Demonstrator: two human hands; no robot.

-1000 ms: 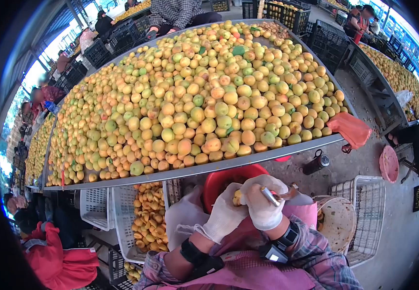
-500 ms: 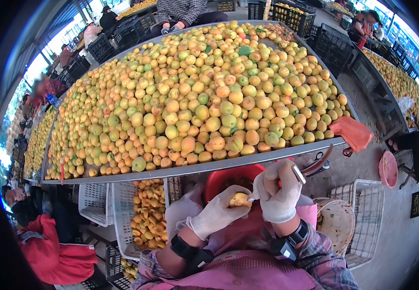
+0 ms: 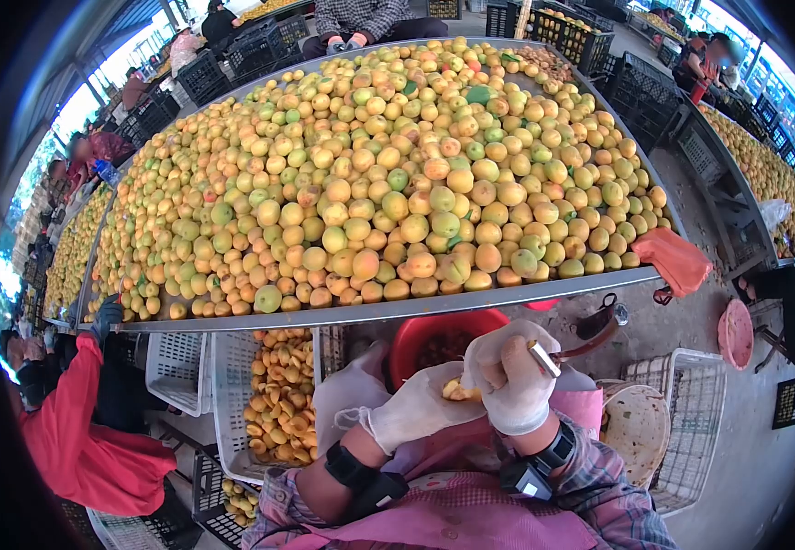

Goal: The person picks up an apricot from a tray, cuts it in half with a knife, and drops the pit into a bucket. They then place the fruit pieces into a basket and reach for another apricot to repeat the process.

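My left hand [image 3: 416, 405], in a white glove, is closed around an apricot [image 3: 458, 391] of which a yellow-orange part shows. My right hand [image 3: 513, 380], gloved too, is pressed up against that fruit. Its fist is wrapped round a small knife [image 3: 544, 358]; the metal end of the handle sticks out past the fingers, while the blade is hidden now. Beneath the hands stands a red basin [image 3: 407, 341] with dark contents. A white crate [image 3: 235, 403] to the left contains halved apricots [image 3: 280, 394].
A metal-edged table [image 3: 370, 316] heaped with whole apricots [image 3: 370, 183] spans the front. An orange-red bag [image 3: 673, 258] lies on its right corner. A bucket [image 3: 640, 426] and another white crate [image 3: 705, 412] stand at right. A co-worker's red sleeve [image 3: 72, 394] is at left; others sit farther off.
My right hand has come in over the apricot and turned, covering the blade tip seen before. The co-worker at left has reached a gloved hand up to the table edge. The view has shifted slightly.
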